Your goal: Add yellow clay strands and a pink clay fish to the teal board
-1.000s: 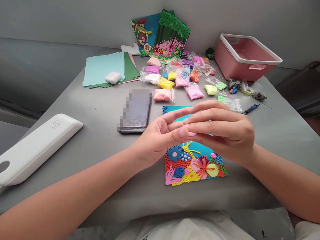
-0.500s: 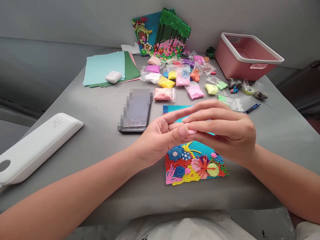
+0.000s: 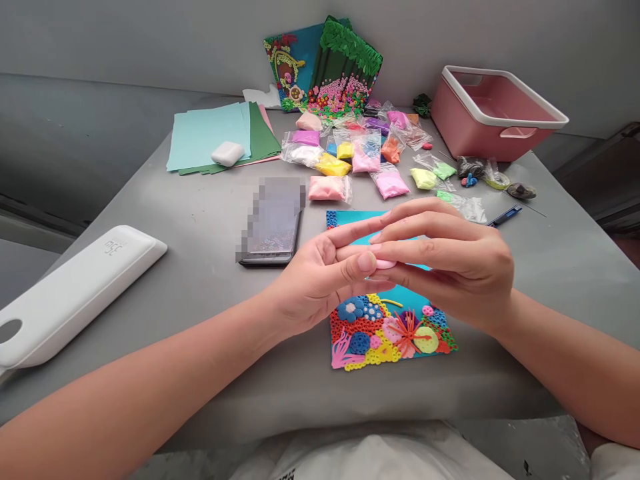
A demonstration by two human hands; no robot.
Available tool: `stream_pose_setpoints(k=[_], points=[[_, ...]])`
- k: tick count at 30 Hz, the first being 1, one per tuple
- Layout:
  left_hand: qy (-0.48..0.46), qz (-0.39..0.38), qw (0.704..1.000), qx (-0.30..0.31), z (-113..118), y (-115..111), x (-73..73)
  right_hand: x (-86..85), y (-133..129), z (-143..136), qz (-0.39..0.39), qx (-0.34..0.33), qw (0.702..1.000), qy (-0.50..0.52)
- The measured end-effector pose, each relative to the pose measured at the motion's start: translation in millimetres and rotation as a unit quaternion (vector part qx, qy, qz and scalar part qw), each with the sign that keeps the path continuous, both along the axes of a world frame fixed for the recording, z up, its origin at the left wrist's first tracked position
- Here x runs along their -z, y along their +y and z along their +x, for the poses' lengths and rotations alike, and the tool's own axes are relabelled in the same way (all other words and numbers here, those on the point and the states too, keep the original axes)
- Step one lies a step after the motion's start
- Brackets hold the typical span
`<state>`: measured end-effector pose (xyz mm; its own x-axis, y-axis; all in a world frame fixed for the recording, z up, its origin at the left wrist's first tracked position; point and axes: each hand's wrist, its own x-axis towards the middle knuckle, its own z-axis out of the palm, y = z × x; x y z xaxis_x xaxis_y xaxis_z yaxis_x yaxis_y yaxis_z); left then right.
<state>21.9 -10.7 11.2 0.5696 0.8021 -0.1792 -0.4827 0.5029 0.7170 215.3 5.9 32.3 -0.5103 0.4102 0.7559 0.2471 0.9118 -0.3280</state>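
Note:
A small piece of pink clay [image 3: 385, 264] shows between my two hands, mostly hidden by fingers. My left hand [image 3: 340, 267] holds it from the left, thumb pressed against its edge. From the right, my right hand [image 3: 450, 257] closes over it with bent fingers. Below both hands lies a blue board [image 3: 410, 295] decorated with clay flowers, small rings and strands in red, yellow, pink and blue. The hands cover the middle of that board.
Bags of coloured clay [image 3: 367, 153] lie behind the hands. A phone [image 3: 273, 227] is left of the board, a white power bank [image 3: 80, 293] further left. Coloured sheets [image 3: 207, 137] carry a white case [image 3: 227, 154]. A pink basket [image 3: 480, 120] and finished clay pictures [image 3: 345, 67] stand at the back.
My hands stay together over the board, with only slight finger shifts. A little more of the pink clay shows beside my left thumb.

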Motion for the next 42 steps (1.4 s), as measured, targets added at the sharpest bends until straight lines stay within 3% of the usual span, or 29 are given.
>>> stream_pose_setpoints(k=[18,25,42], points=[[0.038,0.009,0.999,-0.031,0.5,-1.6,-0.5,2.5,1.8,-2.4,0.034,0.012,0.999,-0.007],[0.035,0.030,0.999,-0.016,0.2,-1.9,0.9,2.9,1.6,0.3,0.006,0.010,1.000,-0.013],[0.046,0.054,0.996,-0.058,1.6,-1.6,1.9,3.1,2.4,-1.3,0.015,0.020,1.000,-0.001]])
